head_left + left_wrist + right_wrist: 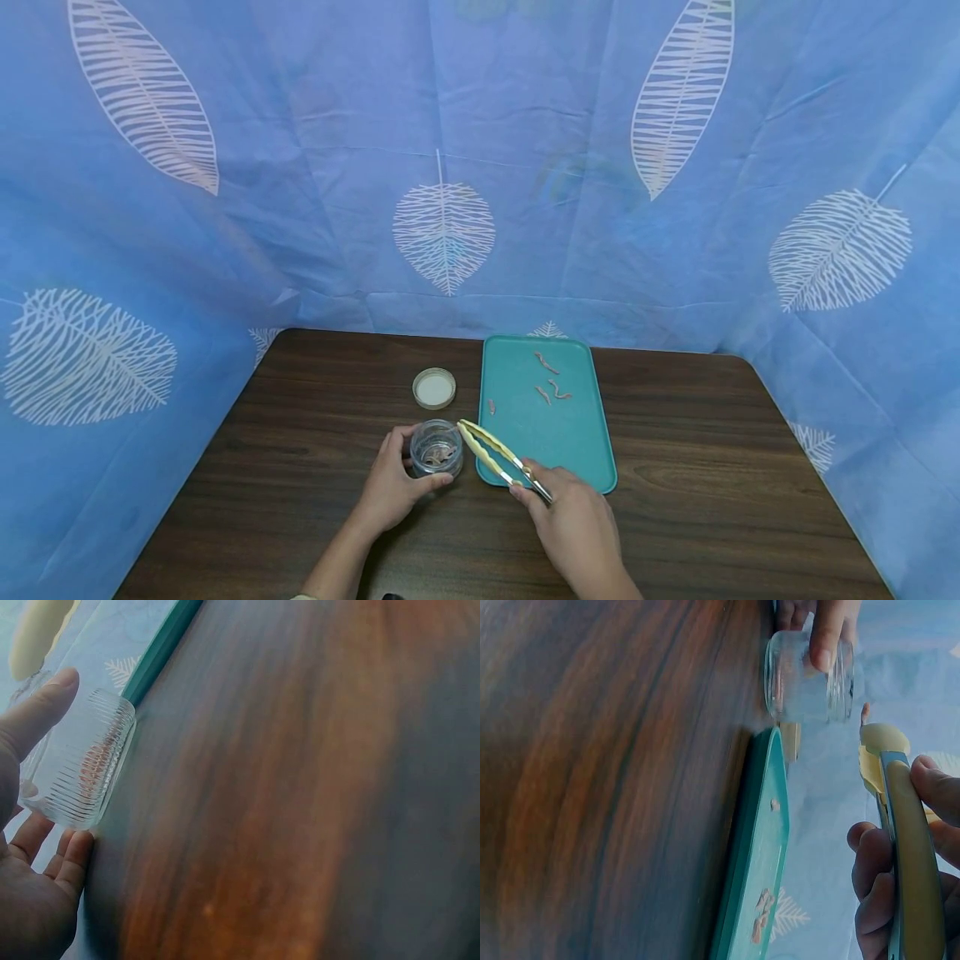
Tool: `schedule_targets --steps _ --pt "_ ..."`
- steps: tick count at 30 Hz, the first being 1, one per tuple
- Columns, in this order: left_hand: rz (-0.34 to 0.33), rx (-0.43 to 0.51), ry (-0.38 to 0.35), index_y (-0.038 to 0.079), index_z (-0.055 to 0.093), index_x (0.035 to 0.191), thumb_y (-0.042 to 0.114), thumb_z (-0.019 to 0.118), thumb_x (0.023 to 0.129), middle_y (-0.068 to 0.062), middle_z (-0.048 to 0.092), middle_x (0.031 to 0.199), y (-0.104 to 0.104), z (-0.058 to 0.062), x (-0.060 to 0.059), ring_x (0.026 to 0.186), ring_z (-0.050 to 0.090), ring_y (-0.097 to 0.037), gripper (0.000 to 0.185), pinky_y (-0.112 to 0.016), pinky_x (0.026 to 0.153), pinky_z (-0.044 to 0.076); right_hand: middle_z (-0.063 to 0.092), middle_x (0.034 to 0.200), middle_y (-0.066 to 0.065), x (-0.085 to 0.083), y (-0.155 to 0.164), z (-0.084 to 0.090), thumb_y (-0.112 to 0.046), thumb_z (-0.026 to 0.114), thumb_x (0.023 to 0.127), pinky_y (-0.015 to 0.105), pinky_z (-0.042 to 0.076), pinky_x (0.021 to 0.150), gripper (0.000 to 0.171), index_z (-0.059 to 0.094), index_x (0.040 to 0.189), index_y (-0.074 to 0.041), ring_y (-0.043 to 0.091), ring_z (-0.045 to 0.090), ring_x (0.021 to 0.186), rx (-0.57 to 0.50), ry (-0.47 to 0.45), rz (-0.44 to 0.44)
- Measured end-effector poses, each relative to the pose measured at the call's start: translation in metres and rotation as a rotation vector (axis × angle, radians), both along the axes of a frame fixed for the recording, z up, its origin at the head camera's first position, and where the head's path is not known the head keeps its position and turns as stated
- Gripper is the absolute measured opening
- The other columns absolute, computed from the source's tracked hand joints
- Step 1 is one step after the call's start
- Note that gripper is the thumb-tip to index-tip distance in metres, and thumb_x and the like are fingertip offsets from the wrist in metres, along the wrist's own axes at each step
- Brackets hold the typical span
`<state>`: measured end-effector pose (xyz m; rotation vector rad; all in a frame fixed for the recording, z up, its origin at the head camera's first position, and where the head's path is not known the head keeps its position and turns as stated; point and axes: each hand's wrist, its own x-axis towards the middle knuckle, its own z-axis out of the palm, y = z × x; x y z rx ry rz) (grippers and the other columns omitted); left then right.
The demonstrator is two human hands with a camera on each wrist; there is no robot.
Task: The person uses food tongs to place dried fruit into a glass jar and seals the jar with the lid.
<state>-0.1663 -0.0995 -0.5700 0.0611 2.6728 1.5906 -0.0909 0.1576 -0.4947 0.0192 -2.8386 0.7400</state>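
- The left hand was wrapped round a small clear glass jar that stood upright on the dark wooden counter, just left of the teal tray; its grip was clamped on the jar's ribbed wall, thumb on one side and fingers on the other, as the left wrist view showed.
- The right hand held a pair of pale yellow tongs by the rear end — its grip was curled round them. The tongs' tips sat at the jar's rim, close together; whether they pinched a piece could not be told, though the right wrist view showed a small pinkish bit just above the tip.
- Done so far, judging by how things lay: several pinkish worm-like pieces already lay in the bottom of the jar, so part of the moving from tray to jar looked finished.
- Left, by the same reckoning: four pieces were on the tray — one near its left edge, two close together near the middle and one further back.
- The jar's lid lay flat on the counter behind the jar, apart from it, so the jar was not yet closed.
- Overall the work seemed to be around its middle, with about as much on the tray as in the jar, though the count inside the glass was too small to tell.
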Motion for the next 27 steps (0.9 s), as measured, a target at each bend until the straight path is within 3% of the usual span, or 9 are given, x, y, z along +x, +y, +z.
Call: schedule_targets --steps 2,8,22,27 --pt "0.0 0.0 -0.001 0.01 0.053 0.147 0.033 0.101 0.077 -0.012 0.059 0.144 0.0 0.0 0.0 0.128 0.062 -0.027 0.088 -0.046 0.107 0.056 0.084 0.103 0.0 0.001 -0.003 0.0 -0.04 0.088 0.088 0.035 0.056 0.061 0.043 0.082 0.127 -0.024 0.015 0.075 0.081 0.005 -0.002 0.007" --pt "0.001 -0.015 0.006 0.009 0.053 0.147 0.034 0.101 0.077 -0.012 0.059 0.143 0.0 0.0 0.001 0.128 0.062 -0.027 0.089 -0.044 0.106 0.057 0.081 0.097 -0.003 0.002 -0.009 0.0 -0.04 0.087 0.089 0.025 0.043 0.055 0.042 0.082 0.128 -0.026 0.001 0.055 0.067 0.023 -0.043 0.028" --pt "-0.007 -0.014 0.008 0.008 0.052 0.148 0.034 0.101 0.077 -0.012 0.059 0.143 0.0 0.001 0.001 0.128 0.061 -0.027 0.089 -0.045 0.107 0.056 0.078 0.094 -0.004 0.001 -0.013 -0.001 -0.041 0.086 0.091 0.023 0.036 0.052 0.043 0.08 0.131 -0.026 0.002 0.043 0.06 0.026 -0.074 0.061" --pt "-0.007 -0.015 0.013 0.009 0.053 0.148 0.034 0.101 0.077 -0.012 0.059 0.142 0.0 0.0 0.0 0.127 0.061 -0.027 0.089 -0.044 0.106 0.056 0.079 0.097 -0.002 -0.001 -0.012 -0.001 -0.042 0.086 0.091 0.025 0.04 0.054 0.045 0.079 0.132 -0.024 0.003 0.049 0.064 0.026 -0.072 0.063"
